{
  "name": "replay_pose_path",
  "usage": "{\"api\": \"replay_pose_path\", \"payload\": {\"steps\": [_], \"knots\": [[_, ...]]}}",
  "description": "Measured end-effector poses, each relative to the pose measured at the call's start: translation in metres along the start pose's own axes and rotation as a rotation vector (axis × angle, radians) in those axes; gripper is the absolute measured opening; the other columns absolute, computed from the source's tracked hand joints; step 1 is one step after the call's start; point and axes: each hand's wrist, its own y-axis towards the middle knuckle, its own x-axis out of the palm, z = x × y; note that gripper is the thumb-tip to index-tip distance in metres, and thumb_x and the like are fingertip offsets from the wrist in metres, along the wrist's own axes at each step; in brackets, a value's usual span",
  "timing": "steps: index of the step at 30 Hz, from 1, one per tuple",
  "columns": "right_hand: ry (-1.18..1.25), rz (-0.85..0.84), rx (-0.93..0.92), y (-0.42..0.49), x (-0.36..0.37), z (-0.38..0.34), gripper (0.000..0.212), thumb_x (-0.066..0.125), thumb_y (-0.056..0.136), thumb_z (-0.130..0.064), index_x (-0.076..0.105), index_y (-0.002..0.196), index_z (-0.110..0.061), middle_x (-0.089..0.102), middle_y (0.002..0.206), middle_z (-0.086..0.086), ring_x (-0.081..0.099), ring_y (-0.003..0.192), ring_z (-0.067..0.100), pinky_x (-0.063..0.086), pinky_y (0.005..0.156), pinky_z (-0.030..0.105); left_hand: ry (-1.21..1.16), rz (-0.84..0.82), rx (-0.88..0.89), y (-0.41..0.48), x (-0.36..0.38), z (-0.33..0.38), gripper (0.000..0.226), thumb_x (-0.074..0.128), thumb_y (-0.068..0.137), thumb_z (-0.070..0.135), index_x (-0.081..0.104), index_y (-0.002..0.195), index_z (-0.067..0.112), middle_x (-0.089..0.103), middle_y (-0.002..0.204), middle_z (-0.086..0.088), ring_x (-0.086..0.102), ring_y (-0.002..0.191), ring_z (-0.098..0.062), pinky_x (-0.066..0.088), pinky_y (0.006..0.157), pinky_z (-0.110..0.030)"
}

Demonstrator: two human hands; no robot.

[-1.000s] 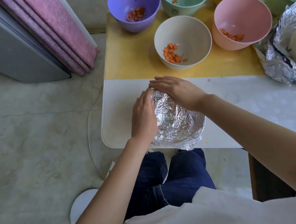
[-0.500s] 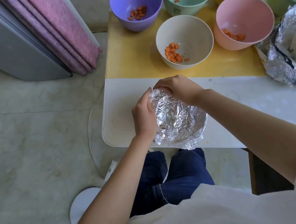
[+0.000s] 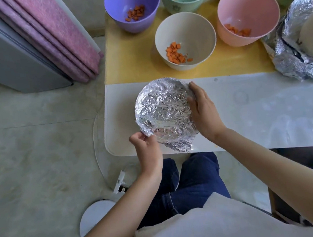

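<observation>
Table [image 3: 246, 109]: white top, yellow mat [image 3: 133, 63] along far edge. Foil-wrapped bowl [image 3: 164, 110]: near front-left corner, on white section. Cream bowl [image 3: 191, 31] w/ carrot bits: on mat, just beyond. R hand [image 3: 204, 111]: fingers straight, laid flat against foil at bowl's right side. L hand [image 3: 147, 148]: fingers curled, pinching loose foil edge at near-left rim.
</observation>
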Motion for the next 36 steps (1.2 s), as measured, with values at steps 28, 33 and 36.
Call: {"api": "replay_pose_path", "payload": {"steps": [28, 33, 36], "knots": [[0.306, 0.212, 0.249, 0.021, 0.026, 0.003, 0.02, 0.032, 0.102, -0.019, 0.052, 0.103, -0.016, 0.043, 0.063, -0.012, 0.041, 0.049, -0.004, 0.03, 0.051, 0.014, 0.138, -0.102, 0.48, 0.088, 0.011, 0.033, 0.029, 0.033, 0.101, 0.008, 0.06, 0.097, -0.003, 0.058, 0.078, -0.011, 0.043, 0.063, 0.009, 0.035, 0.066, -0.006], [0.241, 0.124, 0.198, 0.02, 0.015, 0.001, 0.03, 0.032, 0.102, -0.022, 0.053, 0.121, -0.015, 0.062, 0.085, -0.002, 0.056, 0.073, 0.01, 0.044, 0.071, 0.029, 0.193, -0.06, 0.434, 0.084, 0.012, 0.037, 0.04, 0.035, 0.099, 0.009, 0.029, 0.06, 0.014, 0.02, 0.058, 0.0, 0.021, 0.051, -0.004, 0.019, 0.058, -0.03], [0.036, 0.107, 0.08, 0.025, 0.002, 0.003, 0.042, 0.032, 0.102, -0.022, 0.037, 0.141, -0.009, 0.047, 0.14, 0.008, 0.044, 0.127, 0.022, 0.032, 0.104, 0.029, 0.234, -0.013, 0.386, 0.075, 0.008, 0.03, 0.039, 0.034, 0.1, 0.012, 0.034, 0.061, 0.015, 0.032, 0.056, -0.002, 0.029, 0.054, -0.015, 0.025, 0.06, -0.032]]}}
